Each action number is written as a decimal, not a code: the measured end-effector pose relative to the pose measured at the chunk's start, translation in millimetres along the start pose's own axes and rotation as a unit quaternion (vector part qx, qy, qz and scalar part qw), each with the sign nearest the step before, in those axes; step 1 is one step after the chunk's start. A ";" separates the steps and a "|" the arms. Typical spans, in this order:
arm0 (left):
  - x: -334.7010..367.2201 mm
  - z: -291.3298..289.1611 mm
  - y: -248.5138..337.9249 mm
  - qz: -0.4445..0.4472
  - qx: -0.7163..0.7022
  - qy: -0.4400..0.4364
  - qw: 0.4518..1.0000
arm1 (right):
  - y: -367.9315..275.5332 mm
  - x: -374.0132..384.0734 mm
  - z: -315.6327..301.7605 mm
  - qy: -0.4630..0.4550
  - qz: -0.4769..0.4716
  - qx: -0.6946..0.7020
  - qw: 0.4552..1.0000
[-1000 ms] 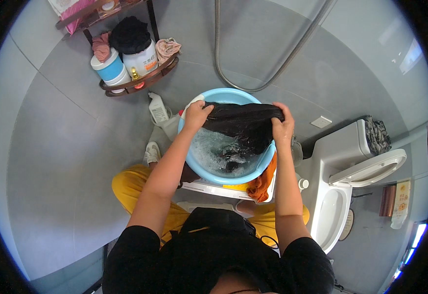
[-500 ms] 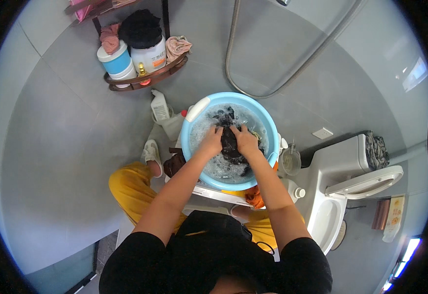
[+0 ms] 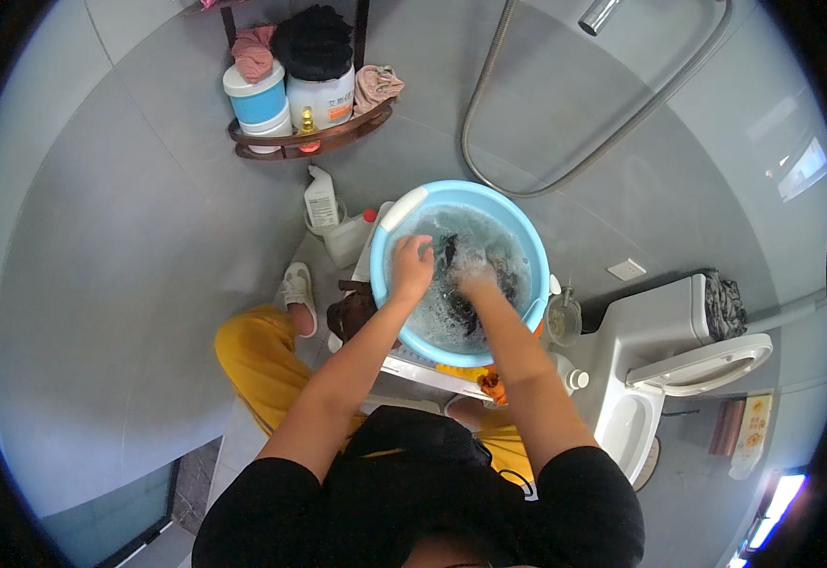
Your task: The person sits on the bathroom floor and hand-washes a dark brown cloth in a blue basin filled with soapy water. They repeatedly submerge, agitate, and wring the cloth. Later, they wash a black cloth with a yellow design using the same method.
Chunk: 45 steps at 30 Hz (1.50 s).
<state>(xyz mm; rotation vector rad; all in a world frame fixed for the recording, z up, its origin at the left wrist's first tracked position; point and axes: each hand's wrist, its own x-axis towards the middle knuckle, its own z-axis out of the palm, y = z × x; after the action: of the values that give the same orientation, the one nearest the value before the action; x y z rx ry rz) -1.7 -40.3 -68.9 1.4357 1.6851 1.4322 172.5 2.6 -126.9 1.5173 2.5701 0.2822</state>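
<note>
A light blue basin (image 3: 536,248) with a white grip holds sudsy water. Dark wet cloth (image 3: 461,305) lies in the water, partly under the foam. My left hand (image 3: 412,267) is at the left inside of the basin, above the suds, its fingers loosely curled with a gap by the thumb and nothing seen between them. My right hand (image 3: 475,276) dips into the water over the cloth. Splashing foam hides its fingers, so its grip does not show.
The basin stands on a white washboard-like stand (image 3: 413,370). Brown cloth (image 3: 352,312) and orange cloth (image 3: 492,386) lie beside it. White bottles (image 3: 321,199) stand at left, a toilet (image 3: 633,417) at right. A corner shelf (image 3: 328,142) and a shower hose (image 3: 565,180) are behind.
My hands have moved apart. The left has let go of the dark cloth and lifted to the left; the right has sunk into the water. The cloth sits lower and more spread out.
</note>
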 end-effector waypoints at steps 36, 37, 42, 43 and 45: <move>-0.6 0.0 -27.6 -0.391 -0.372 -0.166 0.825 | 98.3 0.2 -423.3 0.148 0.051 0.269 0.950; -1.3 -0.4 -26.7 -0.399 -0.375 -0.162 0.821 | 92.0 3.0 -405.1 0.120 0.055 0.295 0.946; 5.1 1.8 -25.5 -0.448 -0.440 -0.116 0.770 | 73.6 16.5 -290.7 0.041 0.109 0.435 0.893; 6.3 2.5 -23.8 -0.464 -0.456 -0.095 0.754 | 71.2 18.8 -261.5 0.036 0.123 0.452 0.883; 9.6 4.8 -15.9 -0.479 -0.489 -0.081 0.725 | 65.9 15.1 -204.3 0.044 0.168 0.498 0.849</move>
<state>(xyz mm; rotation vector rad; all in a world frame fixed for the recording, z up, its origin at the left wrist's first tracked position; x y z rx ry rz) -6.8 -28.0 -82.6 0.0138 0.9288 1.1429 176.8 29.0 86.6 2.2655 2.5917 -1.1689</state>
